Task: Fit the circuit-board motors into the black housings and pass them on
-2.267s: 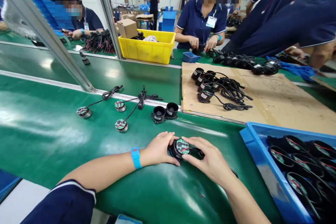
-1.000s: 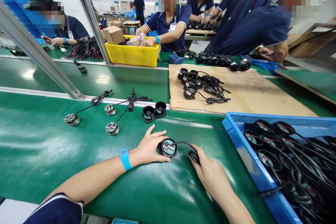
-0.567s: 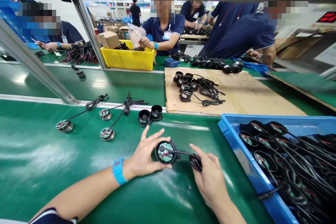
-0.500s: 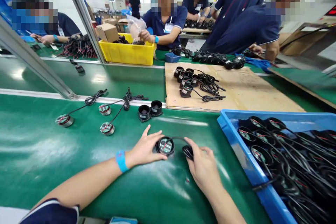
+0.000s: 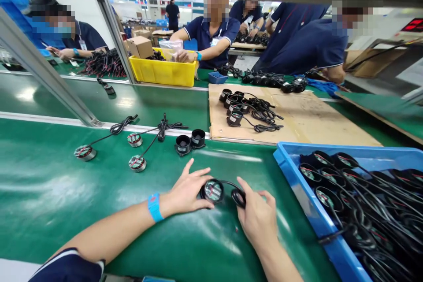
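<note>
My left hand [image 5: 191,187] grips a round black housing [image 5: 213,191] from its left side, thumb in front and fingers behind. Inside the housing a green circuit board with red wires faces up. A black cable runs from the board to a coiled bundle [image 5: 238,197], which my right hand [image 5: 259,211] holds with curled fingers. Farther back on the green surface sit two black cups [image 5: 183,144] side by side. To their left lie several silver round motors [image 5: 137,163] with green tops and tied black cables.
A blue tray [image 5: 291,176] full of cabled black housings stands at the right. Behind, a cardboard sheet [image 5: 297,119] carries several more. A metal post [image 5: 62,66] slants at the left. Across the bench, a co-worker [image 5: 211,31] reaches into a yellow bin [image 5: 161,72].
The camera view has shifted slightly, so the scene sits a little lower. Both hands keep their hold on the housing and the cable bundle. The co-worker's plastic bag has sunk lower at the yellow bin.
</note>
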### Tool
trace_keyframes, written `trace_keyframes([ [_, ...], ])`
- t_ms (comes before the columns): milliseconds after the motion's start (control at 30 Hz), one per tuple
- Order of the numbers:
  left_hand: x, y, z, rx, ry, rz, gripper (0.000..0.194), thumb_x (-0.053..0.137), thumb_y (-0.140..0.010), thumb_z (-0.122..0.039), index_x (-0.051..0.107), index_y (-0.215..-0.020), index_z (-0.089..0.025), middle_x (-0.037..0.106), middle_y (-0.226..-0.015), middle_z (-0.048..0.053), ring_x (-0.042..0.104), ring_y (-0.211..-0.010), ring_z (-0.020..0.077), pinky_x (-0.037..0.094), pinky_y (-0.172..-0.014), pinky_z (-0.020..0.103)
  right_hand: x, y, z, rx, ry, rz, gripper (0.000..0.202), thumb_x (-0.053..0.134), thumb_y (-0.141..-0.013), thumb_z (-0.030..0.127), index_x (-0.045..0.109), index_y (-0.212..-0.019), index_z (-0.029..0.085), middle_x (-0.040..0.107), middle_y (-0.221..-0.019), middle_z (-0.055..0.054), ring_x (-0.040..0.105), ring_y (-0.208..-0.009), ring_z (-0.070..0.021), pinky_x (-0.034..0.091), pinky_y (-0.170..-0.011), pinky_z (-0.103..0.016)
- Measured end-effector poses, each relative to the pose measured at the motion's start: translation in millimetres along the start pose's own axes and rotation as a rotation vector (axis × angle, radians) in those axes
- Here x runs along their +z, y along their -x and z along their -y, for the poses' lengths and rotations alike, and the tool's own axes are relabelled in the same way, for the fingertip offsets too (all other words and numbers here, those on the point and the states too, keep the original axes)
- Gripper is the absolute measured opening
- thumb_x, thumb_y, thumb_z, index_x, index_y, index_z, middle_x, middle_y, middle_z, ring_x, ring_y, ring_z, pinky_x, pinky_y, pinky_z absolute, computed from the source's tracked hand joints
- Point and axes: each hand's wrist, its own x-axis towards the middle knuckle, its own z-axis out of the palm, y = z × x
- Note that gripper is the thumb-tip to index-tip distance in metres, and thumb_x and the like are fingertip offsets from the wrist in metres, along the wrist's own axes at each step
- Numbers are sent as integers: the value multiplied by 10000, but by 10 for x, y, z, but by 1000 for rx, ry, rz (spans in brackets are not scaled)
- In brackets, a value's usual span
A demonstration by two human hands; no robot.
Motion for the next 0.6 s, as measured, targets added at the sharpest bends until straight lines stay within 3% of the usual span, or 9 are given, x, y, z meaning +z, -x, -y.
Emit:
trace_keyframes([
  [67, 10, 3, 0, 5, -4, 32, 768, 724, -774, -691, 592, -1314, -161, 676, -1303, 194, 549, -1347, 352, -65, -1231, 637, 5, 4, 1, -5, 9, 8, 439, 442, -945, 108, 511, -1378, 123, 690, -723, 0, 593, -593, -133, 380, -877, -370],
  [167, 15, -1, -9, -1, -6, -22, 768, 712, -795, -681, 554, -1359, -183, 666, -1331, 169, 489, -1403, 345, -94, -1229, 632, 14, 18, -9, -11, 4, -29, 463, 443, -932, 90, 500, -1389, 138, 708, -774, -7, 592, -605, -124, 374, -892, -369],
  [267, 10, -15, -6, -13, -2, -8, 773, 723, -779, -687, 573, -1331, -168, 671, -1315, 184, 551, -1346, 349, -37, -1241, 632, 24, 35, -28, 9, 55, 1, 455, 455, -945, 118, 494, -1398, 129, 709, -764, -13, 577, -582, -125, 368, -886, -375],
  [400, 12, -17, -2, -42, 10, -95, 768, 730, -790, -662, 547, -1355, -175, 647, -1354, 181, 521, -1375, 343, -2, -1249, 623, 27, 53, -57, -21, 50, 6, 457, 434, -958, 135, 461, -1414, 149, 714, -780, -12, 595, -588, -127, 366, -895, -373],
  [533, 35, -2, -25, -19, 26, -20, 755, 743, -775, -665, 574, -1328, -180, 672, -1318, 174, 570, -1326, 347, 25, -1246, 633, 21, 49, -63, 1, 74, 32, 422, 436, -981, 163, 487, -1399, 139, 695, -717, 2, 602, -575, -134, 371, -879, -377],
  [600, 38, -7, -29, -51, 29, -47, 752, 737, -792, -649, 552, -1354, -185, 657, -1344, 166, 543, -1355, 342, 24, -1249, 630, 13, 44, -62, 22, 54, 17, 407, 426, -989, 165, 498, -1389, 146, 689, -700, 7, 604, -574, -131, 373, -878, -373],
])
